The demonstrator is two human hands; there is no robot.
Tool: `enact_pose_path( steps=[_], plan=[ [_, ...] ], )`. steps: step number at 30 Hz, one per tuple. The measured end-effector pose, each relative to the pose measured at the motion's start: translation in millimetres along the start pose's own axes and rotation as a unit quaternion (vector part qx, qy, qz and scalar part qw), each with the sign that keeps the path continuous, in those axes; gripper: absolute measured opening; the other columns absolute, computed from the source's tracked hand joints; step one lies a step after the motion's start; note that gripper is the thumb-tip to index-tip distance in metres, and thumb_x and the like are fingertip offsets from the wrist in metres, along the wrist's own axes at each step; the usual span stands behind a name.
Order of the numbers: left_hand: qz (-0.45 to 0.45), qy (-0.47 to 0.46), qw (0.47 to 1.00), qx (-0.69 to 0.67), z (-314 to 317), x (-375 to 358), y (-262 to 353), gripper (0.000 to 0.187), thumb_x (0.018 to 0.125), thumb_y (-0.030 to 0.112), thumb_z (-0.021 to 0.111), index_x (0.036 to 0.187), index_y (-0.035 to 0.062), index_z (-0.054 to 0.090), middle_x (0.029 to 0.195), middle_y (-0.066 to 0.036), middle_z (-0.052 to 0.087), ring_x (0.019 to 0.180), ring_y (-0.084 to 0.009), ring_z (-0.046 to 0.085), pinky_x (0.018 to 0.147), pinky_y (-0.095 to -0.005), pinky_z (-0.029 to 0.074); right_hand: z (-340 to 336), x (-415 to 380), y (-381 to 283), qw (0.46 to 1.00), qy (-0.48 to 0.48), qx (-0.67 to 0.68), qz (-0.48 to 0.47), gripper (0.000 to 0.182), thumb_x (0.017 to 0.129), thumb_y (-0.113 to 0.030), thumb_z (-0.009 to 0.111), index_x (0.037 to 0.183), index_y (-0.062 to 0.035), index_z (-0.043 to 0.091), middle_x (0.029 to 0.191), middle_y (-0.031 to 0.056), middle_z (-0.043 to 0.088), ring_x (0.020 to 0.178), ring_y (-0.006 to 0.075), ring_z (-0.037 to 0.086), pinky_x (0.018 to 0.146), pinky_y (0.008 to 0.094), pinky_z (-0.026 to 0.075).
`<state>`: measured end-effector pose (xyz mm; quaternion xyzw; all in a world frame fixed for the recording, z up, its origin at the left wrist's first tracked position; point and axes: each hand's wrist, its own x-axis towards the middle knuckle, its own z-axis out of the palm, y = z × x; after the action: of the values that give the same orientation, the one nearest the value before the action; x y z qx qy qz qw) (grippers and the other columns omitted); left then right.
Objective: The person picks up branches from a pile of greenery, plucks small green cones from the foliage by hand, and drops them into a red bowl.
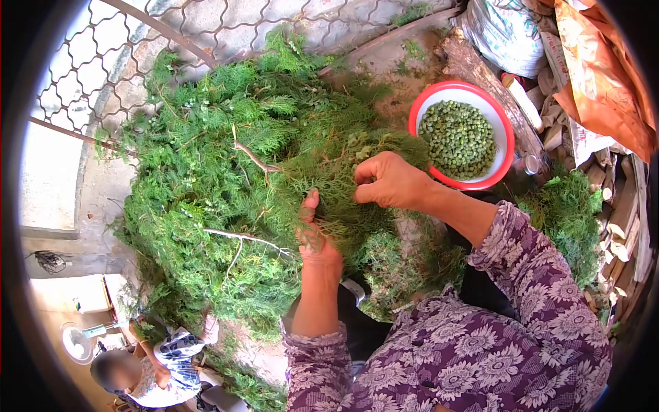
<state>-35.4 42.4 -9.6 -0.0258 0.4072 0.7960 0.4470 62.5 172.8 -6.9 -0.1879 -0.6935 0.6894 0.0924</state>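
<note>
A feathery evergreen branch [340, 182] lies across my left hand [316, 230], whose fingers are closed around its stems and partly covered by foliage. My right hand [390, 180] is at the right edge of this branch, thumb and fingers pinched together. What sits between those fingertips is hidden. Beneath and left of both hands spreads a big heap of cut evergreen branches [213, 185], with a few bare brown twigs showing. To the right of my right hand stands a white basin with a red rim [412, 123], holding many small green cones [458, 137].
Metal lattice [240, 20] runs behind the heap. A log [491, 89], a white sack [508, 34], orange sheeting [604, 75] and split wood [621, 213] line the right side. More greenery [566, 220] lies near my right elbow. Another person [165, 364] sits at lower left.
</note>
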Motion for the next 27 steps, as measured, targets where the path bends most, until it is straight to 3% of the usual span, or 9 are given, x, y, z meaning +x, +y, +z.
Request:
enact_pose_path(
  steps=[8,14,18,23,27],
  plan=[
    [-0.008,-0.046,0.999,0.005,-3,1,1,0.04,0.075,0.029,0.058,0.103,0.0014,0.055,0.098,-0.011,0.061,0.087,-0.0247,0.057,0.081,-0.0366,0.045,-6,-7,-9,0.987,-0.081,0.128,0.048,0.015,0.067,-0.013,0.066,0.076,-0.002,0.062,0.058,-0.0023,0.052,0.046,0.0051,0.043,0.042,0.0205,0.033],
    [0.025,-0.047,0.998,0.036,4,-5,2,0.04,0.075,0.029,0.058,0.103,0.0008,0.054,0.097,-0.011,0.06,0.085,-0.0245,0.057,0.082,-0.0365,0.044,-9,-7,-8,0.982,-0.116,0.138,0.059,0.014,0.069,-0.014,0.066,0.073,-0.001,0.061,0.057,-0.0015,0.052,0.045,0.0052,0.043,0.04,0.0206,0.032],
    [0.028,0.007,0.999,0.038,11,-9,9,0.039,0.075,0.03,0.058,0.104,0.0038,0.054,0.098,-0.011,0.059,0.087,-0.0241,0.056,0.082,-0.0366,0.044,-8,-15,-13,0.988,-0.101,0.115,0.02,0.015,0.069,-0.013,0.066,0.075,-0.0008,0.06,0.059,-0.001,0.053,0.045,0.0051,0.043,0.04,0.0204,0.031],
    [0.083,0.037,0.994,0.06,-1,-1,21,0.039,0.073,0.032,0.059,0.102,0.0064,0.055,0.096,-0.009,0.059,0.086,-0.0241,0.055,0.078,-0.0362,0.045,-20,-20,-16,0.935,-0.138,0.325,-0.013,0.015,0.073,-0.004,0.057,0.088,-0.0031,0.054,0.07,0.0024,0.054,0.046,0.0054,0.043,0.039,0.0187,0.029],
    [0.089,0.032,0.995,0.019,1,0,26,0.038,0.073,0.031,0.06,0.1,0.0057,0.055,0.094,-0.008,0.059,0.083,-0.0236,0.056,0.076,-0.0356,0.045,-30,-21,-22,0.892,-0.148,0.427,0.003,0.014,0.079,-0.006,0.052,0.093,-0.0046,0.051,0.077,0.0049,0.056,0.046,0.0058,0.043,0.037,0.0171,0.028]
  ],
)
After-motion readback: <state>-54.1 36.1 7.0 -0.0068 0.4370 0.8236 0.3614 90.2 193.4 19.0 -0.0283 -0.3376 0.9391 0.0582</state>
